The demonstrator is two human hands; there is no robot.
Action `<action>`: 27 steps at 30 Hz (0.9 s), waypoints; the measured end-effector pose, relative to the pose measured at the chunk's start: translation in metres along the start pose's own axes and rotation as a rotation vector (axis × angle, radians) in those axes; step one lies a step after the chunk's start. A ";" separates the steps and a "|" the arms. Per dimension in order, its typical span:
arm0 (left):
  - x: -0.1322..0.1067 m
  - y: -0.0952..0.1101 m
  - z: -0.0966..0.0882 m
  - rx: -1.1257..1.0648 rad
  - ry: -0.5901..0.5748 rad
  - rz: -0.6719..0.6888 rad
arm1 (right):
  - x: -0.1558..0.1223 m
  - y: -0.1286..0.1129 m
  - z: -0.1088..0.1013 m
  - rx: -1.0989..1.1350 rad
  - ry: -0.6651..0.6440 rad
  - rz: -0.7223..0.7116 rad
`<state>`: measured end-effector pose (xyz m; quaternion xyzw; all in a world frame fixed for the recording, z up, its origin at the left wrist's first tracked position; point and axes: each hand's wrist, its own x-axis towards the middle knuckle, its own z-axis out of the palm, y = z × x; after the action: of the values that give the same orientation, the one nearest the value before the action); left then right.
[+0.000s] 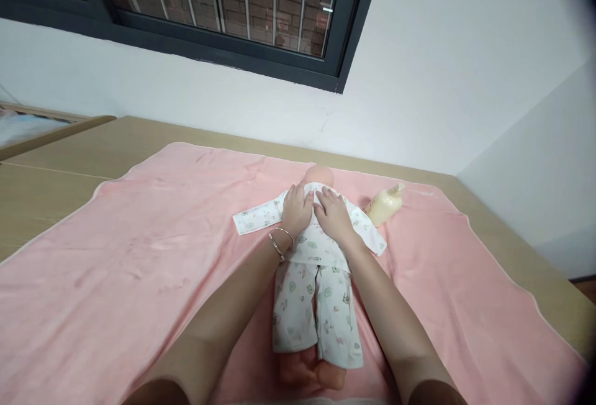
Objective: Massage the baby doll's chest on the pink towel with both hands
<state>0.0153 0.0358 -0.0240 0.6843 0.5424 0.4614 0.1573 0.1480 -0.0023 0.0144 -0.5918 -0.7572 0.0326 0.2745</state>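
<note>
A baby doll (320, 175) lies on its back on a pink towel (153, 250), head toward the wall, dressed in a white printed top and trousers (321, 305). My left hand (297, 207), with thin bracelets on its wrist, rests flat on the doll's chest on the left side. Beside it my right hand (331, 213) lies flat on the chest too, fingers stretched toward the collar. Both hands are open and press on the top near the neck. The doll's bare feet (311, 371) point toward me.
A cream bottle-shaped object (384, 205) lies on the towel right of the doll's head. The towel covers a light wooden surface (51, 187) against a white wall. A dark-framed barred window (233, 13) is above. A wooden frame edge (51, 128) shows at far left.
</note>
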 end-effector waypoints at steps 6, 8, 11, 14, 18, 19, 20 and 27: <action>0.000 0.000 -0.001 -0.022 -0.001 -0.008 | 0.001 -0.003 0.003 -0.068 -0.110 0.029; 0.000 0.001 -0.001 -0.025 -0.007 -0.009 | 0.001 -0.005 0.000 -0.084 -0.131 0.028; 0.000 0.001 -0.002 -0.016 -0.014 -0.007 | 0.000 -0.008 -0.006 -0.118 -0.194 0.023; 0.001 0.001 -0.003 -0.009 -0.009 0.003 | -0.003 -0.012 -0.011 -0.151 -0.279 0.039; 0.004 0.001 -0.003 0.002 -0.026 0.022 | -0.011 -0.023 -0.018 -0.183 -0.353 0.062; 0.005 0.001 -0.003 0.007 -0.032 0.026 | -0.013 -0.027 -0.021 -0.195 -0.361 0.057; 0.005 0.001 -0.004 0.012 -0.038 0.028 | -0.014 -0.030 -0.026 -0.204 -0.372 0.046; 0.009 0.022 -0.018 -0.172 -0.079 -0.038 | -0.020 -0.020 -0.106 0.181 -0.361 0.006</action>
<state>0.0134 0.0303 0.0051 0.6754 0.5072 0.4758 0.2453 0.1814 -0.0553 0.1043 -0.5515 -0.7864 0.2068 0.1861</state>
